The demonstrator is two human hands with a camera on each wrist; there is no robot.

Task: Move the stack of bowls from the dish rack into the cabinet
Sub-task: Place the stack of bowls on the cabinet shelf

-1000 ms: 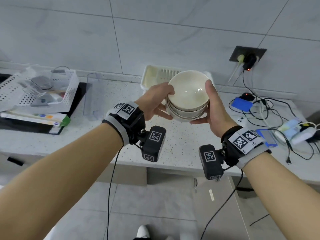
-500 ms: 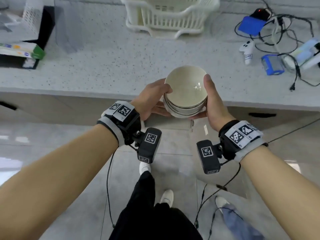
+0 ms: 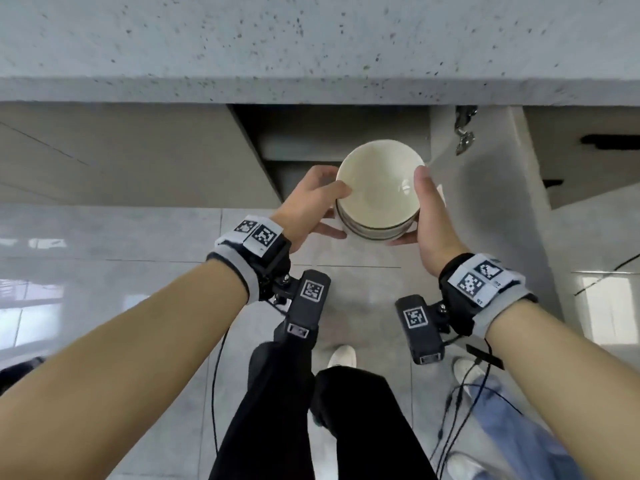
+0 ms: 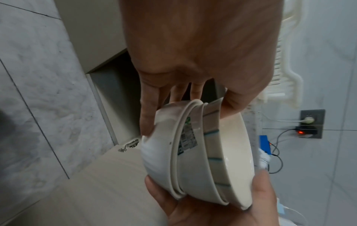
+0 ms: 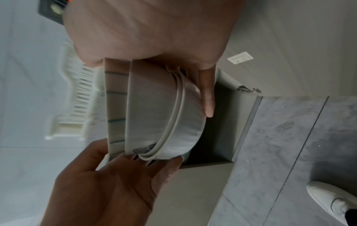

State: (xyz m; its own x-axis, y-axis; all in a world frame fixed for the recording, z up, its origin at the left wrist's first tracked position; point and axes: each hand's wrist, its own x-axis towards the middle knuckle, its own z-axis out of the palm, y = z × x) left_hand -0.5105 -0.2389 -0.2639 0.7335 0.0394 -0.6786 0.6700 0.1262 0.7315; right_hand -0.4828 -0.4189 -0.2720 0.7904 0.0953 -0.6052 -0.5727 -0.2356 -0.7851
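Note:
A stack of three cream bowls [image 3: 379, 192] hangs in the air below the countertop edge, in front of the dark open cabinet [image 3: 329, 133]. My left hand [image 3: 325, 209] grips its left side, thumb on the top rim and fingers underneath. My right hand [image 3: 427, 209] grips the right side the same way. The left wrist view shows the nested bowls [image 4: 193, 152] side-on, the middle one bearing a label, between both hands. The right wrist view shows the bowls [image 5: 154, 114] in front of the cabinet opening [image 5: 218, 130]. The dish rack [image 4: 286, 61] stands up on the counter.
The speckled countertop [image 3: 311, 46] overhangs the cabinet. The cabinet door [image 3: 485, 209] stands open to the right of the bowls, hinge [image 3: 464, 133] at its top. My legs and white shoes [image 3: 343, 355] are on the tiled floor, with cables [image 3: 460, 403] to the right.
Both hands have lowered the bowl stack from above the counter to below its edge, in front of the open cabinet. My head has tilted down, so the dish rack left the head view.

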